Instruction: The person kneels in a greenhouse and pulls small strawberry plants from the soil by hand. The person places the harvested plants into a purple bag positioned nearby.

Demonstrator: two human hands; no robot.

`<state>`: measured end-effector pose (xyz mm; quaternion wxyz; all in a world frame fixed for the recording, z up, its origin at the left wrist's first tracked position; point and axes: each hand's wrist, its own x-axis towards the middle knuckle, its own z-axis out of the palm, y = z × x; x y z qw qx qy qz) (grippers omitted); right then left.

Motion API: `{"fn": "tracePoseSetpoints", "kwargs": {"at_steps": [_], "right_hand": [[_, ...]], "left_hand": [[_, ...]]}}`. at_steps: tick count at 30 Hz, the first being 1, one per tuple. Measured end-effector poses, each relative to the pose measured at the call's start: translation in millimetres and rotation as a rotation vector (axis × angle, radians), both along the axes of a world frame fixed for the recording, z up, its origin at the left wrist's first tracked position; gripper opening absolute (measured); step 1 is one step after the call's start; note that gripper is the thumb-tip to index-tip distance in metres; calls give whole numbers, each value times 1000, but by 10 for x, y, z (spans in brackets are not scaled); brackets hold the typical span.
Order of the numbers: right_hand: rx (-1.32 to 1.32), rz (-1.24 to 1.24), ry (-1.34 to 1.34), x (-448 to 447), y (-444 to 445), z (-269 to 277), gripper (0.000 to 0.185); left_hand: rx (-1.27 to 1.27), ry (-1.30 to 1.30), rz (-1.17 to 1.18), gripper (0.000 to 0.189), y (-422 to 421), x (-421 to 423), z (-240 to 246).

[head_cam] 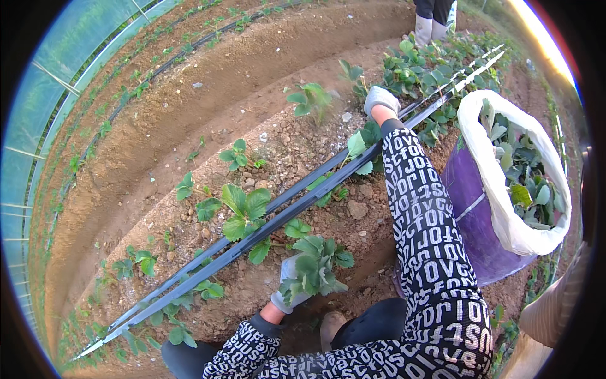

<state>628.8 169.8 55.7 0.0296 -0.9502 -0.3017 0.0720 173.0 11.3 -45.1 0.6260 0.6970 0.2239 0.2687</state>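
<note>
My left hand (289, 279), in a light work glove, is closed around a bunch of cut strawberry leaves (315, 265), low over the near side of the soil bed. My right hand (381, 100), gloved as well, reaches across two black drip irrigation tapes (303, 201) to the far side of the bed. Its fingers are turned away from me, so what they grip is hidden. Right beside them stands a strawberry plant (352, 73) with a few leaves. Between my hands, small strawberry plants (244, 211) grow along the tapes.
To my right stands a purple sack (466, 218) with a white rolled rim, holding many picked leaves (525, 175). Denser strawberry plants (416, 71) fill the bed further on. Another person's pale boots (428, 29) are at the top. A furrow (189, 137) and greenhouse film (71, 57) lie leftward.
</note>
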Motion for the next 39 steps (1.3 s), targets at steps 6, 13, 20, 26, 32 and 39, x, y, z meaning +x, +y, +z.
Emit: {"fn": "tracePoseSetpoints", "kwargs": {"at_steps": [6,13,20,26,32,39], "right_hand": [[-101,147,42,159,-27,-31,37],[406,-96,128,855,-445,-66,46],[156,137,318,793,-492,76,24],[131,258,-193,551,-318,-7,30],[-39,365,-287,510,-262,-90,31],[-161,336,-271,290,-226,61,30]], "left_hand": [[23,-23,4,31,0,30,-23],[95,-2,0,27,20,35,-3],[120,29,-42,20,39,38,218],[155,88,-51,22,40,-6,144],[263,111,-62,23,61,11,183],[228,74,-45,21,57,24,222]]}}
